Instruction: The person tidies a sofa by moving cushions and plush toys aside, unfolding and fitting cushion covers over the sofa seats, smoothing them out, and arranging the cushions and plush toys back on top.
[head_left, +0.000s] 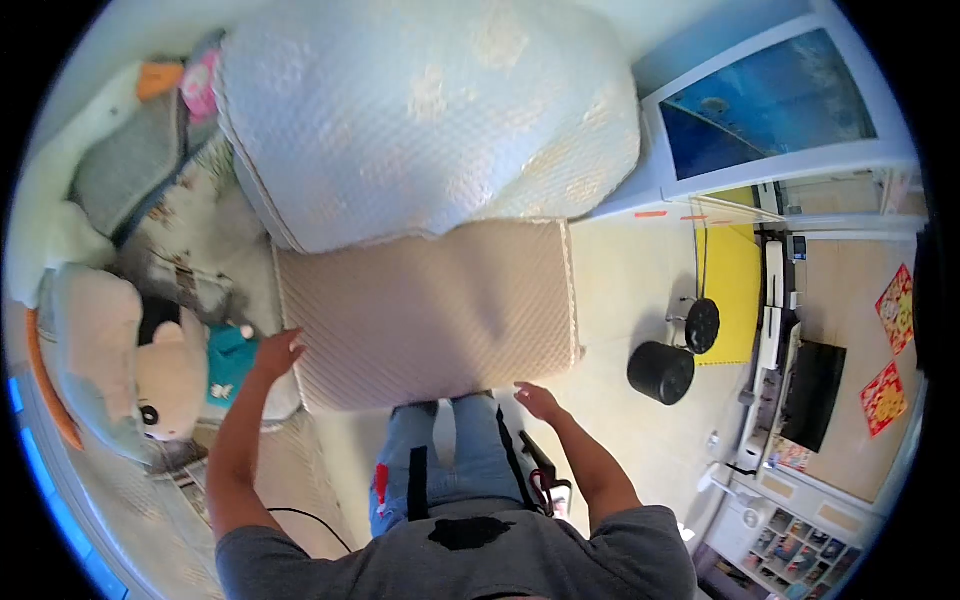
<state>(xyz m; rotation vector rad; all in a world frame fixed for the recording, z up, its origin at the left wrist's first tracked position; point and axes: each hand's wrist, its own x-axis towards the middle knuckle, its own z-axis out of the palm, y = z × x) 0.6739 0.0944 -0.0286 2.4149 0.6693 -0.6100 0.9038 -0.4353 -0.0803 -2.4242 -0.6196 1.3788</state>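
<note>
In the head view a light blue patterned mattress or thick pad (pixel 430 110) stands bulging at the top, above a flat beige quilted surface (pixel 430 310) with a pale edge. My left hand (pixel 279 352) is at the left edge of the beige surface, near a plush toy in a teal top; its fingers are too small to make out fully. My right hand (pixel 536 400) hovers beside the lower right edge of the beige surface, fingers apart and holding nothing.
Plush toys (pixel 165 385) and cushions lie at the left. On the right are a black cylindrical stool (pixel 661 372), a round black seat (pixel 702 326), a yellow mat (pixel 735 290) and a television (pixel 813 397). A framed door or panel (pixel 765 105) stands at the upper right.
</note>
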